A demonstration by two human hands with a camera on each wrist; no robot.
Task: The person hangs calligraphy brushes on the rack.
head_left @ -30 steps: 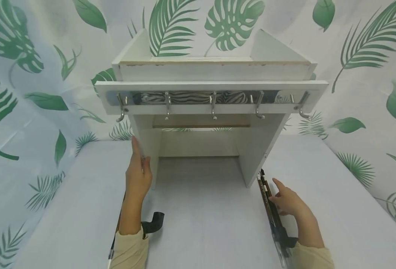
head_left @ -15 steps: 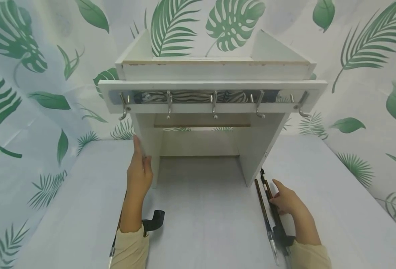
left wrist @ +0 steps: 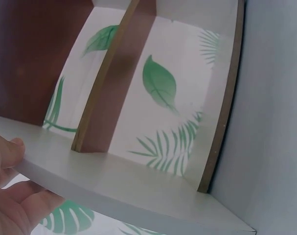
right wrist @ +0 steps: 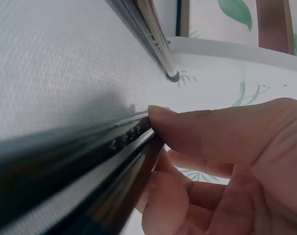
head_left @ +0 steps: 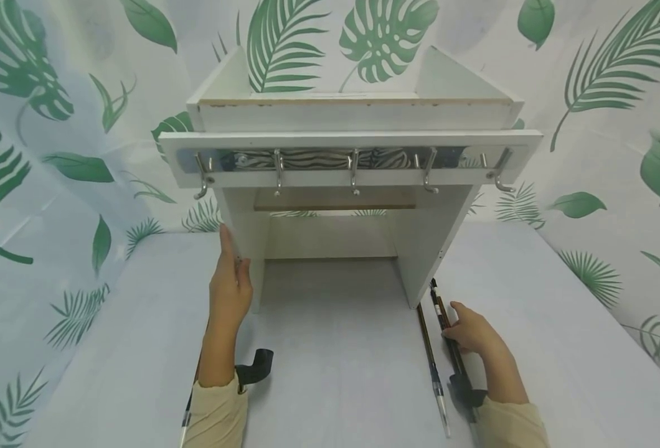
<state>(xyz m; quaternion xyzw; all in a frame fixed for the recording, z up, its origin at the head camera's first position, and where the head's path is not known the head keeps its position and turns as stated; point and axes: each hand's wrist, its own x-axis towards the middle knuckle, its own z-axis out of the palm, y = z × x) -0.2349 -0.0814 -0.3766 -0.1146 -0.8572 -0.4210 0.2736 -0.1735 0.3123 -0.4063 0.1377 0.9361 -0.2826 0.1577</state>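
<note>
A white shelf unit point(head_left: 358, 118) with a row of metal hooks stands in front of me. My left hand point(head_left: 231, 292) holds the front edge of its left side panel point(left wrist: 138, 191), thumb on the inner face and fingers outside. On the right, my right hand point(head_left: 476, 333) pinches dark brush handles point(right wrist: 124, 181) between thumb and fingers, close over the tabletop. Two handles run through the pinch in the right wrist view. Another brush point(head_left: 432, 367), brown-handled with a pale tip, lies just left of them, its far end at the foot of the right side panel point(head_left: 436, 249).
The white tabletop point(head_left: 335, 373) runs back to a leaf-patterned backdrop point(head_left: 588, 124). Another thin brush point(head_left: 187, 417) lies left of my left forearm. A black bent piece point(head_left: 257, 367) juts from the left wrist, and the hook rail point(head_left: 358, 177) overhangs the front.
One brush has come apart from the bundle at the right and slid left against the foot of the right panel. The left hand keeps its hold on the left panel.
</note>
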